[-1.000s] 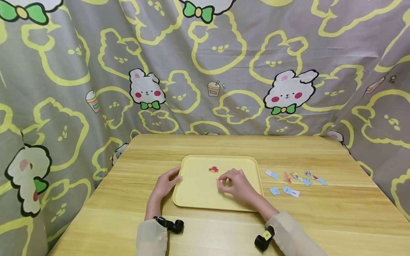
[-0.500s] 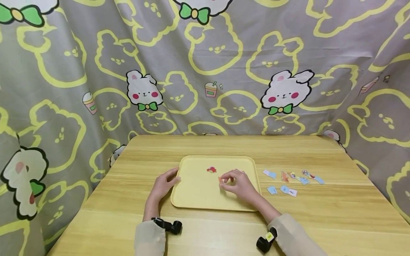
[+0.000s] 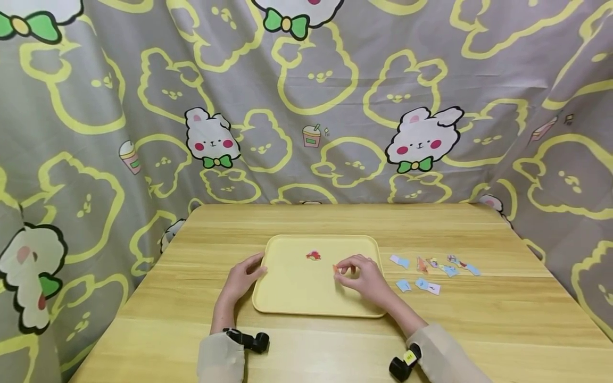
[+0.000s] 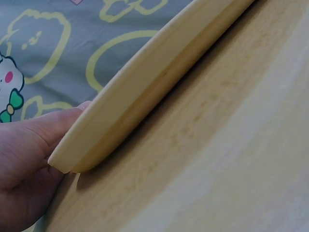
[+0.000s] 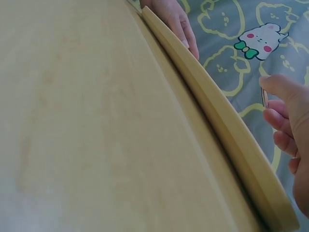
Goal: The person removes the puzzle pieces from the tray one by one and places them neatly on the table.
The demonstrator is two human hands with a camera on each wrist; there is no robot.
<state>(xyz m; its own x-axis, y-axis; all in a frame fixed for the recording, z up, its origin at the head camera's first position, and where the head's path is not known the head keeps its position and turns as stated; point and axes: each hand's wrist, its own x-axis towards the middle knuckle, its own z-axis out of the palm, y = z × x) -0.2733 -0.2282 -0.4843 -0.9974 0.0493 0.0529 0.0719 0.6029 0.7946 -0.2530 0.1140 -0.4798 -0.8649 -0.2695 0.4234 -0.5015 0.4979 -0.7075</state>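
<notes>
My right hand (image 3: pixel 363 277) pinches a small orange jigsaw piece (image 3: pixel 336 269) between thumb and fingers, above the right half of a pale yellow tray (image 3: pixel 293 287). In the right wrist view the piece (image 5: pixel 264 97) appears as a thin edge at the fingertips. On the tray, toward its far side, lies a red cut-out piece (image 3: pixel 313 256). At the tray's left edge, my left hand (image 3: pixel 242 277) holds the rim, thumb over it. The left wrist view has that hand (image 4: pixel 29 159) at the tray's corner, some fingers hidden behind or below the rim.
Right of the tray, several jigsaw pieces lie on the wooden table (image 3: pixel 306 346): a blue and lilac pair (image 3: pixel 399 261), an orange piece (image 3: pixel 422 265), a blue piece (image 3: pixel 404 286) and others. A patterned curtain (image 3: pixel 268 175) hangs behind the table.
My right hand has drawn slightly to the right, away from the red piece, with the orange jigsaw piece still pinched. The left hand stays at the tray's edge. The head view has shifted slightly.
</notes>
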